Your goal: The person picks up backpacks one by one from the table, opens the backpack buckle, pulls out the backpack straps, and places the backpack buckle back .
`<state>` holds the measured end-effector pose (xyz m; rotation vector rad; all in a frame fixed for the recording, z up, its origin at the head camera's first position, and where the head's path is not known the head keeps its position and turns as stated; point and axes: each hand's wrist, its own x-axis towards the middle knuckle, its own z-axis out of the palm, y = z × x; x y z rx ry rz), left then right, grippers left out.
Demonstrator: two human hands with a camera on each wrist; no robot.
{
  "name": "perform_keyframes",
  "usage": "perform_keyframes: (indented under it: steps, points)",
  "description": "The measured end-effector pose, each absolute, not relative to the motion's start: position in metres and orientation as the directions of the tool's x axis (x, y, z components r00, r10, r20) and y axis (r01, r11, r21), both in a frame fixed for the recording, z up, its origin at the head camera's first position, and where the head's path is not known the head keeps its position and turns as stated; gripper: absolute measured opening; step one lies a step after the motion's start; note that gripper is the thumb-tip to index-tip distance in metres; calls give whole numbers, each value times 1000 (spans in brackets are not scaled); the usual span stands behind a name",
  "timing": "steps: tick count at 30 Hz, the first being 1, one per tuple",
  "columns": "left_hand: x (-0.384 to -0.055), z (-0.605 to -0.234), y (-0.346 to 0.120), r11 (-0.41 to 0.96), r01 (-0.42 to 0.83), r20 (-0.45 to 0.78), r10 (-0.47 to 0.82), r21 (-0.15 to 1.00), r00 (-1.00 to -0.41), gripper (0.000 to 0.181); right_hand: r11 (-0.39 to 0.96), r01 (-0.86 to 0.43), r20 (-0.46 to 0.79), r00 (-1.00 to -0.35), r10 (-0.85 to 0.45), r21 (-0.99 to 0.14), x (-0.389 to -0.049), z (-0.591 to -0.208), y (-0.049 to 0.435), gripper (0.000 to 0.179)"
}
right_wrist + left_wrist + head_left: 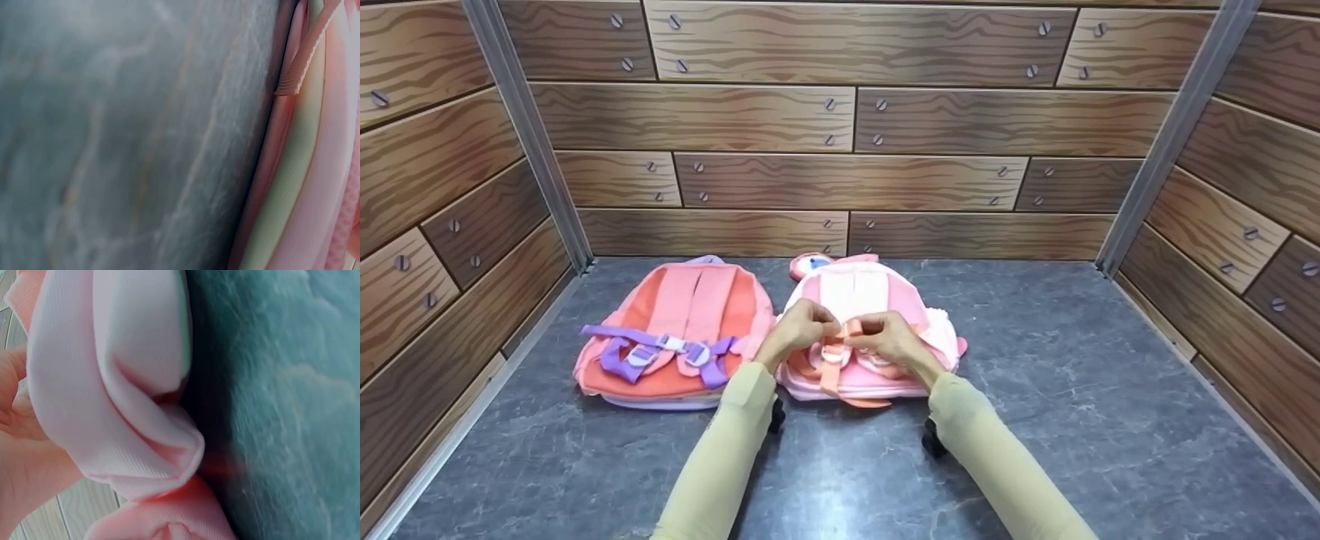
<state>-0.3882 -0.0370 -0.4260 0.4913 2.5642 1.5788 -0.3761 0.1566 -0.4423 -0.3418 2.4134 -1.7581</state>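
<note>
On a dark grey, marble-veined tabletop, two backpacks lie side by side with their strap sides up. The coral-red and pink fabric backpack, on the person's left, has purple webbing joined across it by a small white plastic buckle. The pale pink and white fabric backpack lies just beside it, under both hands.

The left hand and right hand meet over its lower half, fingers bent, thumbs and fingertips pinching with hardly any gap on a flat orange webbing strap. Whether a clip sits between those fingertips cannot be told.

The work appears to be bringing strap parts together. It would go best with the webbing flat and untwisted, both sides lined up before any push, and the pull kept light so the backpack does not slide. The white plastic ring below should stay untangled.
</note>
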Motion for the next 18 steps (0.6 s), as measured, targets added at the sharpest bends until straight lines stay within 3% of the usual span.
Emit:
perform_keyframes:
  steps: [9,18]
  points:
    - [-389,-427,-40,397,253,110,348,883,-931,12,318,-163,64,-952,-298,-934,-377,-442,158,17]
    - [-391,-429,-45,380,216,81,340,900,-937,13,285,-95,16,-963,-268,-954,-376,-443,159,19]
